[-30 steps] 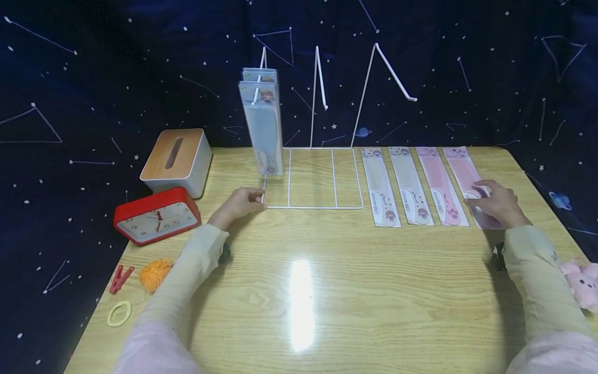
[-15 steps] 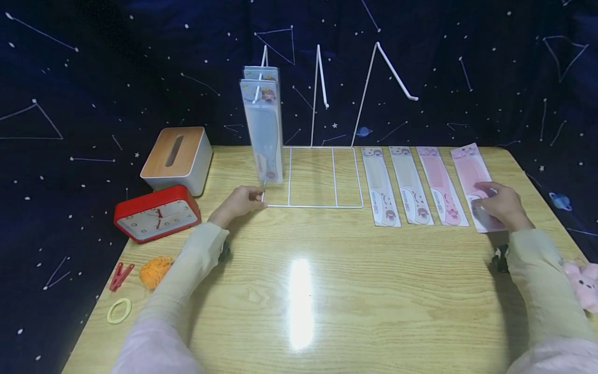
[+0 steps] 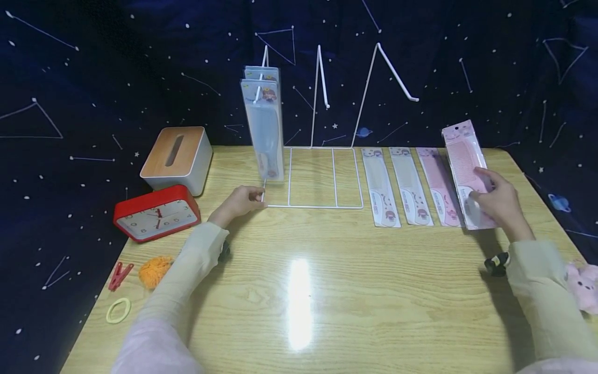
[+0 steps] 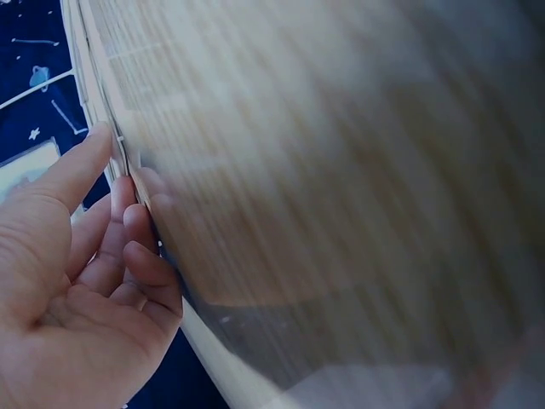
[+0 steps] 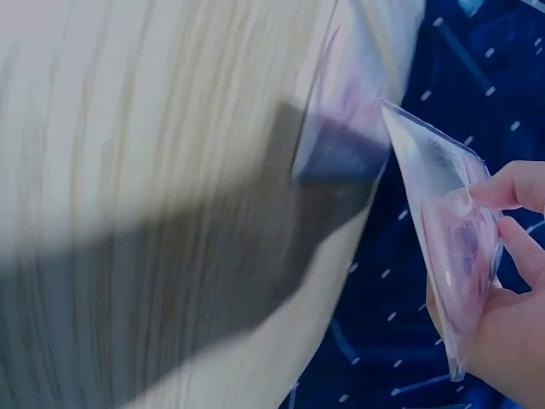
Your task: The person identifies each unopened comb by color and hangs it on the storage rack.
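Fingers of right hand around clear-packaged pink comb, left hand in pinch on white wire rack.

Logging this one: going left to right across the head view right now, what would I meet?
Red clip → tissue box → hanging blue comb packs → left pale comb pack → right pale comb pack → flat pink comb pack → raised pink comb pack, held by the right hand → pink plush toy.

Left hand pinches the white wire rack; right of it, right hand holds a pink packaged comb.
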`<state>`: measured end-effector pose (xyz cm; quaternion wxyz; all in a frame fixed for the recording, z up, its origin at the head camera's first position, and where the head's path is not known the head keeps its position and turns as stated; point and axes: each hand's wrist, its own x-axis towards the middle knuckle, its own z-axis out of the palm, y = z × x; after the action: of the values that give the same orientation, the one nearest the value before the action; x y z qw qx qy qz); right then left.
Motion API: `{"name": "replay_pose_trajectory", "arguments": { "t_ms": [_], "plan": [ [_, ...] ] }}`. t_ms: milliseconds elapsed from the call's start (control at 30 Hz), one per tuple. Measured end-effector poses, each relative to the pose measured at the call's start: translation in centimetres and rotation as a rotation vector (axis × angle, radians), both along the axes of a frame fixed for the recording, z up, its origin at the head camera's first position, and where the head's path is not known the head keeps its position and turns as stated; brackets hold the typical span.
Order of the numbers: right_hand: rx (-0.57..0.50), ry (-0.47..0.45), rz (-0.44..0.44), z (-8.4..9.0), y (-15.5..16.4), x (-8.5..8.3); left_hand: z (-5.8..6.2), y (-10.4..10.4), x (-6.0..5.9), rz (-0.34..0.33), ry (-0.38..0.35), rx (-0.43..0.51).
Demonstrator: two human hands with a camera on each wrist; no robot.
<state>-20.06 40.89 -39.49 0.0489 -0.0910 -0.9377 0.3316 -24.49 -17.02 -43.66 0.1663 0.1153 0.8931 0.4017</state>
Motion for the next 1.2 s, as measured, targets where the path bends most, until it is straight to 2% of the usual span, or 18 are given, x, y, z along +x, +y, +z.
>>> {"name": "replay_pose_trajectory", "arguments": {
  "t_ms": [267, 500, 633, 767, 1033, 1200],
  "plan": [
    [-0.111, 0.132, 0.086, 0.5, -4.5, 2.1, 0.0, -0.1, -0.1, -0.009, 0.001, -0.007],
    [-0.295, 0.266, 0.236, 0.6, -9.8, 4.0, 0.1, 0.0, 0.0, -0.017, 0.012, -0.011],
    [-0.356, 0.349, 0.330, 0.9, -12.4, 4.7, 0.2, 0.0, 0.1, -0.014, 0.007, -0.016],
    [-0.348, 0.418, 0.401, 1.7, -14.6, 5.4, 0.1, 0.0, 0.1, -0.013, 0.007, -0.008],
    [-0.443, 0.526, 0.564, 4.2, -18.1, 6.7, 0.0, -0.1, 0.0, -0.021, 0.019, -0.005],
    [-0.425, 0.581, 0.638, 5.3, -19.6, 7.0, -0.1, 0.0, -0.1, -0.011, 0.011, -0.011]
  ]
}}
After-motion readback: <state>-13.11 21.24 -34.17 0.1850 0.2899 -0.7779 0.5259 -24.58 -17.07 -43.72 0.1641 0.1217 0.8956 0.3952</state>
